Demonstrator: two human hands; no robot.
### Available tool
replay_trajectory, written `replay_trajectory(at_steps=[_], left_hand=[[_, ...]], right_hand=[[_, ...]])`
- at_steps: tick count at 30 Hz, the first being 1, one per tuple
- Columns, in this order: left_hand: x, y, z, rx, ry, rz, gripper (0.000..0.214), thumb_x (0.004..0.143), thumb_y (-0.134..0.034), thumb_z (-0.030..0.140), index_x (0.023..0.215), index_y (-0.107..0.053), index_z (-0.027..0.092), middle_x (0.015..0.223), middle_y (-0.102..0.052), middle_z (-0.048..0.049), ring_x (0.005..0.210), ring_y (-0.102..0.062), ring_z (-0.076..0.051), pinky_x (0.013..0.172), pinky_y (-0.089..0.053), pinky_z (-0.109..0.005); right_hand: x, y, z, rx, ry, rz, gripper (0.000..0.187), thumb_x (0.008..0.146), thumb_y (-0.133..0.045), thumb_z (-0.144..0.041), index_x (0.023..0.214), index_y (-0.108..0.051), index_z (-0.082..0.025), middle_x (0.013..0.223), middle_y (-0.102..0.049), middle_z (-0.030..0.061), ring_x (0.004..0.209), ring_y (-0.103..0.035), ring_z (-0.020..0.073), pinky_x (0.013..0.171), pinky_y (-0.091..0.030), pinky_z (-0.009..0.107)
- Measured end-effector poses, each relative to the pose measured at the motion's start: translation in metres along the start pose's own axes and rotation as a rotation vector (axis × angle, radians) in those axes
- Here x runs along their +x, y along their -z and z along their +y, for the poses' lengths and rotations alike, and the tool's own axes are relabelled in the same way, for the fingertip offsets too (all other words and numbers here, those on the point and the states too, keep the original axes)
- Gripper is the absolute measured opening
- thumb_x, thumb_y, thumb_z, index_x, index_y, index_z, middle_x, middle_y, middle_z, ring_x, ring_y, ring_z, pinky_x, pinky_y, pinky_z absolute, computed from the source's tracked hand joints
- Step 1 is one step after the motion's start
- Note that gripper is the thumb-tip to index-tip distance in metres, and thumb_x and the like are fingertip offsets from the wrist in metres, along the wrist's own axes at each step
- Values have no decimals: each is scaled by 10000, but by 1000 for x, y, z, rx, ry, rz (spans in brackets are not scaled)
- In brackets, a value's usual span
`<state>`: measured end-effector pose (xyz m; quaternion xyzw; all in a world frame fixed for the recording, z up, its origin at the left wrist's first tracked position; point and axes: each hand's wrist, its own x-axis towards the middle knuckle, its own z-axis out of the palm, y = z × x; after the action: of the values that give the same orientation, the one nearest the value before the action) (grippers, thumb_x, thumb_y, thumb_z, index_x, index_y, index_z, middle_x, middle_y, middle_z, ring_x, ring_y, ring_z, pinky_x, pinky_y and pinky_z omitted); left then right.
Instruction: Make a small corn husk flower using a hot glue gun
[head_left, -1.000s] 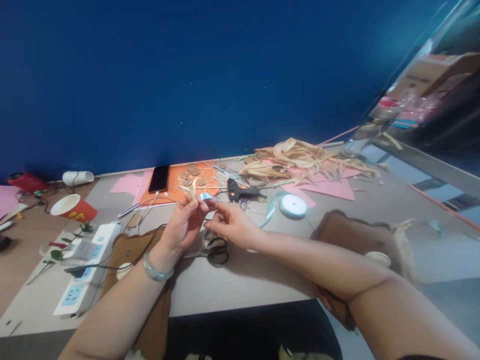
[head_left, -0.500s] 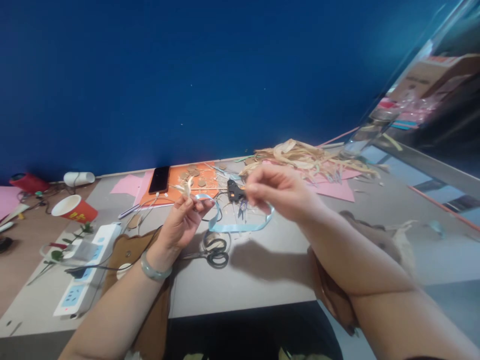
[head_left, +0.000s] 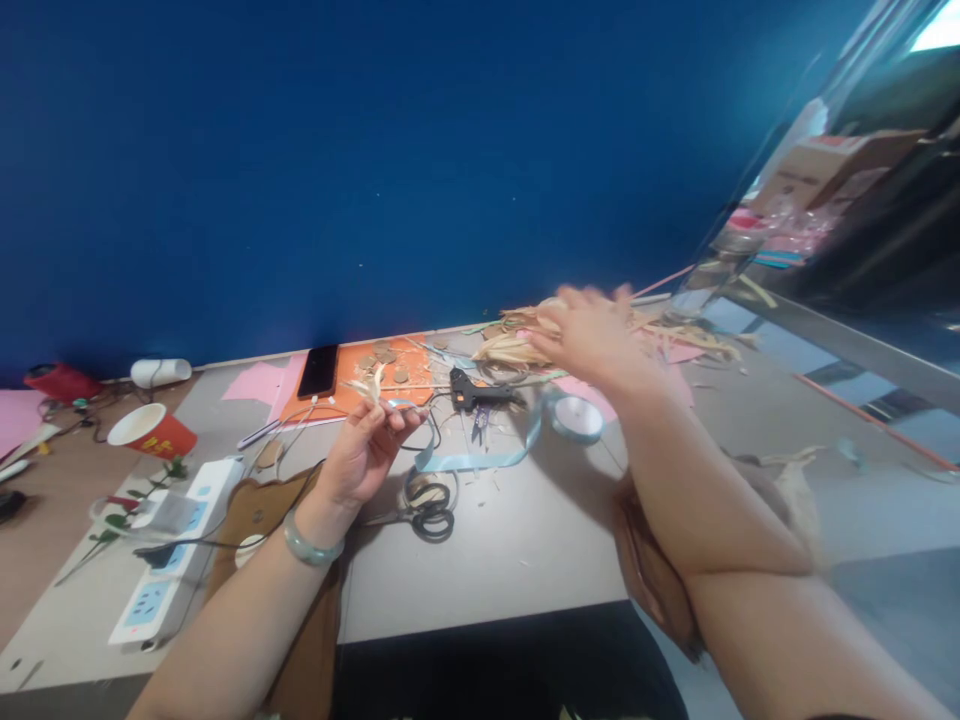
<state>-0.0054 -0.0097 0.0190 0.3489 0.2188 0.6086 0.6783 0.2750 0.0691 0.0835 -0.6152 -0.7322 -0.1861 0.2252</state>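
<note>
My left hand (head_left: 373,440) pinches a small piece of pale dried husk (head_left: 369,386) and the end of a light blue ribbon (head_left: 469,461). The ribbon loops across the table to its spool (head_left: 577,417), which lies flat below my right hand (head_left: 592,335). That hand, somewhat blurred, is over a heap of dried husk strips (head_left: 517,347) with its fingers spread; whether it touches them I cannot tell. Between the hands lies a black glue gun (head_left: 480,391). Black-handled scissors (head_left: 431,517) rest nearer me.
On the left stand a white power strip (head_left: 154,590) with cords and a red paper cup (head_left: 154,430). A phone (head_left: 318,371) and an orange sheet (head_left: 352,372) with small wooden discs (head_left: 385,353) lie at the back. Brown shaped pieces (head_left: 281,490) flank the front.
My right hand has let go of the ribbon spool, now on the table, and moved up and right over the husk heap, its fingers opening. My left hand stays nearly in place.
</note>
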Motion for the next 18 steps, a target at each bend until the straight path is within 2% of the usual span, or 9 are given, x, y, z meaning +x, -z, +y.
replay_trajectory(at_steps=[2, 3, 4, 6, 8, 10, 12, 15, 18], left_hand=[[0, 1, -1, 14, 3, -5, 138, 733, -750, 294, 702, -676, 182, 629, -634, 25, 798, -659, -160, 979, -459, -417], [-1, 2, -1, 24, 4, -10, 140, 740, -744, 297, 700, -675, 182, 634, -637, 19, 809, -660, -166, 978, -454, -420], [-1, 2, -2, 34, 4, -17, 142, 747, -737, 299, 698, -674, 182, 640, -642, 13, 820, -660, -172, 979, -449, -422], [-2, 3, -4, 56, 2, -34, 136, 763, -724, 298, 707, -677, 183, 646, -650, 6, 836, -660, -179, 977, -440, -418], [-2, 5, -5, 85, 4, -50, 96, 770, -721, 281, 756, -691, 191, 649, -658, 6, 840, -661, -176, 964, -437, -395], [-3, 5, -7, 120, 3, -72, 105, 768, -725, 284, 760, -695, 184, 659, -664, -2, 848, -654, -174, 934, -443, -362], [-3, 5, -8, 134, 10, -87, 124, 758, -735, 293, 727, -688, 182, 662, -665, -6, 833, -644, -167, 875, -459, -330], [-4, 3, -9, 151, 30, -94, 143, 740, -752, 299, 695, -678, 185, 657, -662, -6, 793, -635, -163, 807, -472, -313], [-4, 2, -9, 187, 20, -90, 159, 739, -753, 307, 694, -679, 173, 660, -665, -16, 794, -637, -168, 824, -474, -324]], right_hand=[[-6, 7, -14, 19, 17, 179, 334, 851, -584, -336, 1137, -630, -169, 1308, -549, 181, 1268, -407, 416, 1037, -113, 717], [-9, 11, -22, 71, 56, 222, 372, 855, -575, -351, 1186, -605, -182, 1330, -533, 164, 1297, -372, 420, 1047, -70, 727], [-14, 15, -30, 147, 63, 269, 360, 861, -563, -346, 1186, -603, -195, 1294, -562, 137, 1299, -379, 403, 1061, -51, 723], [-23, 18, -47, 304, 129, 242, 395, 849, -572, -324, 1229, -580, -213, 1314, -545, 127, 1336, -346, 382, 1105, -53, 677], [-34, 14, -66, 535, 256, 106, 404, 827, -600, -316, 1219, -579, -223, 1273, -587, 103, 1285, -437, 340, 1122, -146, 632], [-45, 3, -83, 774, 361, -115, 483, 795, -633, -302, 1260, -542, -213, 1239, -622, 106, 1188, -542, 301, 1087, -291, 579], [-55, -9, -97, 941, 375, -211, 536, 762, -646, -250, 1280, -523, -187, 1269, -606, 125, 1181, -557, 280, 1030, -407, 488], [-66, -24, -110, 1113, 318, -216, 460, 774, -607, -181, 1231, -554, -167, 1242, -625, 126, 1146, -590, 241, 978, -467, 401], [-71, -27, -115, 1206, 277, -173, 346, 831, -534, -144, 1173, -585, -164, 1125, -672, 107, 1027, -638, 197, 900, -501, 345]])
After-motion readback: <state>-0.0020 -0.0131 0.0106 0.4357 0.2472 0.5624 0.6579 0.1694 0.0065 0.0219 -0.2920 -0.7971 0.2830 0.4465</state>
